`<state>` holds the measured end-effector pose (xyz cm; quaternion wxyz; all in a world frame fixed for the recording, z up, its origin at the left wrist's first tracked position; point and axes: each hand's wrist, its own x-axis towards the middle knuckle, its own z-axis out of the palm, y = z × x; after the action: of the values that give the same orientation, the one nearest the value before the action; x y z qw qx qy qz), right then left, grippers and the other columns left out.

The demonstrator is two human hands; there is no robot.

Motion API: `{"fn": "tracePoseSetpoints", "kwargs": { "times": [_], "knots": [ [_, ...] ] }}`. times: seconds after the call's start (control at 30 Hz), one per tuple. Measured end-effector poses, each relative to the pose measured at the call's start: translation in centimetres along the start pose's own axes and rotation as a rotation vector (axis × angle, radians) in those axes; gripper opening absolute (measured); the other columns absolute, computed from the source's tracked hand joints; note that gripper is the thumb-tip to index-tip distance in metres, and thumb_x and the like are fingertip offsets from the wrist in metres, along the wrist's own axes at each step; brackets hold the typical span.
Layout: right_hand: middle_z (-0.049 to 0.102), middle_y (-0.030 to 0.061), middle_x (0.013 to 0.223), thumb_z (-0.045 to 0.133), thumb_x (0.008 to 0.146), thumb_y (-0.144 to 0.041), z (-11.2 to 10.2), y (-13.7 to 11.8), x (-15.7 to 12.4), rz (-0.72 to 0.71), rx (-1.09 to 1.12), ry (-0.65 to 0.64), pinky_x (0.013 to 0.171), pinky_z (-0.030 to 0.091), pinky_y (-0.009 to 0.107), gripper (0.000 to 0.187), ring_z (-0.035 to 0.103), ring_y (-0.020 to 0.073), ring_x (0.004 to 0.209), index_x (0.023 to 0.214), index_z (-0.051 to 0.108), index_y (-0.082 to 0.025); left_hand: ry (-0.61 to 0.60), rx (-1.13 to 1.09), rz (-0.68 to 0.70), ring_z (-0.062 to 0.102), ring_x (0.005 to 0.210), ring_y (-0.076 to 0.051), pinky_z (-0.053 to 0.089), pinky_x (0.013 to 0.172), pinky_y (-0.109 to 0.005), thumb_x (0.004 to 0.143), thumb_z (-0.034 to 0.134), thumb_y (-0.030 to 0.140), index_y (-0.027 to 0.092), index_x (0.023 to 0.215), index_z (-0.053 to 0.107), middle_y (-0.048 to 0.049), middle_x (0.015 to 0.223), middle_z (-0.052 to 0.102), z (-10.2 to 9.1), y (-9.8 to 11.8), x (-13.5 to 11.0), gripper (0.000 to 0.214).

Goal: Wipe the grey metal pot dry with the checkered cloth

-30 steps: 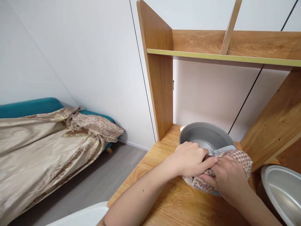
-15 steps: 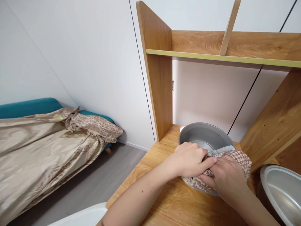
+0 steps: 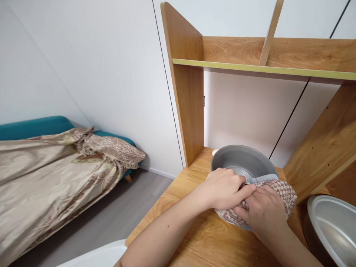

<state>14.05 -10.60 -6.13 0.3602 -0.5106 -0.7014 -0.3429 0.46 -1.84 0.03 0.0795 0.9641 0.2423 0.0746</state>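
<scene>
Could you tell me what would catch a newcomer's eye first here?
Probably both hands, left hand and right hand, gripping a brown houndstooth cloth draped over the near rim of a round grey metal pan on the wooden desk. At far left, a beige patterned bedspread covers a teal sofa.

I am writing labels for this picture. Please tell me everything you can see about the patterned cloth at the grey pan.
The patterned cloth looks like a soft woven fabric with a small brown and white check and a plain grey-blue edge. It is bunched and draped over the near rim of the grey pan, which stands on the wooden desk. The left hand and the right hand both grip it, hiding its middle.
</scene>
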Motion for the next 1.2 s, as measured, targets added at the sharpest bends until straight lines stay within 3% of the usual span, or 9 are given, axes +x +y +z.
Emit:
{"fn": "tracePoseSetpoints", "kwargs": {
  "times": [0.27, 0.47, 0.67, 0.8, 0.97, 1.2],
  "knots": [
    [0.059, -0.0018, 0.052, 0.047, 0.105, -0.035, 0.0, -0.1, 0.0, -0.006, -0.002, -0.029, 0.067, 0.035, 0.031, 0.048, 0.058, 0.0125, 0.052, 0.06, 0.057, -0.021, -0.003, -0.007, 0.01, 0.064, 0.063, -0.022, 0.027, 0.052, -0.032, 0.105, 0.022, 0.06, 0.022, 0.079, 0.072, -0.0056, 0.067, 0.068, -0.1, -0.1, -0.1, 0.068],
    [0.064, -0.0012, 0.056, 0.036, 0.109, -0.052, -0.8, 1.1, -0.1, -0.065, 0.04, -0.173, 0.068, 0.035, 0.032, 0.06, 0.061, 0.0137, 0.054, 0.066, 0.063, -0.02, -0.043, -0.027, 0.005, 0.063, 0.063, -0.022, 0.036, 0.056, -0.032, 0.104, 0.026, 0.062, 0.02, 0.081, 0.075, -0.0064, 0.067, 0.068, -0.5, -0.1, 0.1, 0.068],
    [0.069, -0.0013, 0.061, 0.032, 0.108, -0.056, -1.6, 2.4, 0.1, -0.116, 0.08, -0.278, 0.068, 0.035, 0.033, 0.062, 0.062, 0.0145, 0.053, 0.07, 0.067, -0.021, -0.036, -0.026, 0.012, 0.062, 0.062, -0.021, 0.033, 0.054, -0.032, 0.103, 0.028, 0.062, 0.02, 0.081, 0.074, -0.0058, 0.066, 0.067, -0.5, -0.1, 0.1, 0.066],
    [0.068, -0.0015, 0.059, 0.035, 0.108, -0.055, -1.3, 2.2, -0.1, -0.088, 0.06, -0.231, 0.069, 0.036, 0.032, 0.062, 0.063, 0.0142, 0.055, 0.068, 0.066, -0.021, -0.026, -0.027, 0.005, 0.062, 0.061, -0.021, 0.029, 0.052, -0.032, 0.102, 0.029, 0.063, 0.021, 0.08, 0.073, -0.005, 0.065, 0.066, -0.5, -0.1, 0.1, 0.065],
    [0.065, -0.0015, 0.057, 0.051, 0.105, -0.051, -0.6, 1.3, -0.3, -0.042, 0.042, -0.162, 0.069, 0.035, 0.031, 0.05, 0.062, 0.0135, 0.055, 0.068, 0.065, -0.021, -0.025, -0.031, -0.014, 0.063, 0.061, -0.022, 0.032, 0.052, -0.032, 0.102, 0.03, 0.063, 0.021, 0.076, 0.072, -0.0056, 0.065, 0.066, -0.4, 0.1, 0.1, 0.065],
    [0.058, -0.0017, 0.05, 0.045, 0.107, -0.036, -0.1, -0.2, 0.1, -0.008, -0.014, 0.003, 0.067, 0.035, 0.031, 0.053, 0.057, 0.012, 0.051, 0.058, 0.057, -0.021, -0.019, -0.018, -0.001, 0.066, 0.065, -0.024, 0.038, 0.055, -0.033, 0.103, 0.024, 0.064, 0.021, 0.08, 0.073, -0.0072, 0.069, 0.069, -0.2, 0.0, 0.0, 0.069]
  ]
}}
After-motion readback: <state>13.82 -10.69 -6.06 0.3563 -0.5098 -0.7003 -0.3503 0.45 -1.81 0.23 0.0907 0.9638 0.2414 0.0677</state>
